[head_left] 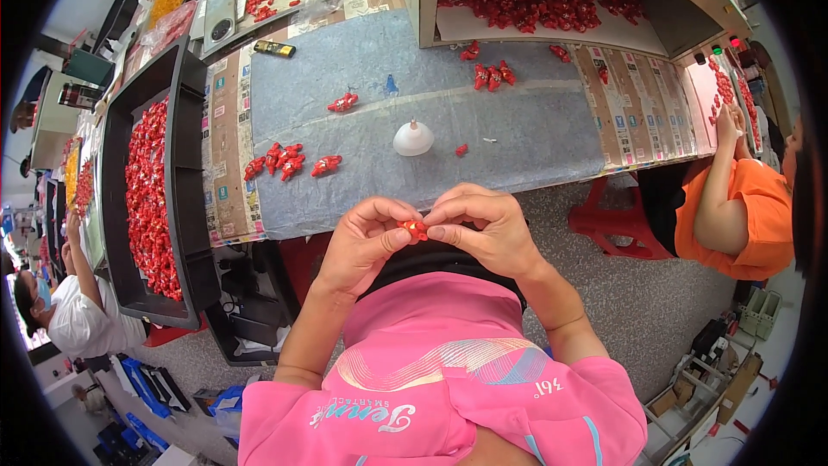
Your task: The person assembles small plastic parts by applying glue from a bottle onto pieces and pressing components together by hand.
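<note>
Just past the table's near edge, my left hand (373, 237) and my right hand (485, 229) meet in front of my body. Between their fingertips they pinch a small red plastic piece (415, 230) with yellowish and white marks. Fingers partly cover it. On the blue table cover (345, 168) beyond my hands stands a white, dome-shaped bottle (414, 140) with a narrow tip. Similar red pieces (283, 158) lie in a loose group to the left, with a single red piece (342, 103) farther back. A tiny red bit (461, 150) rests right of the bottle.
At left stands a black tray (188, 173) full of red pieces. A box-like shelf (552, 41) at the back holds a large heap. Several red pieces (493, 78) lie before it. A black-and-yellow tube (274, 49) lies back left. Co-workers sit at both sides (733, 216).
</note>
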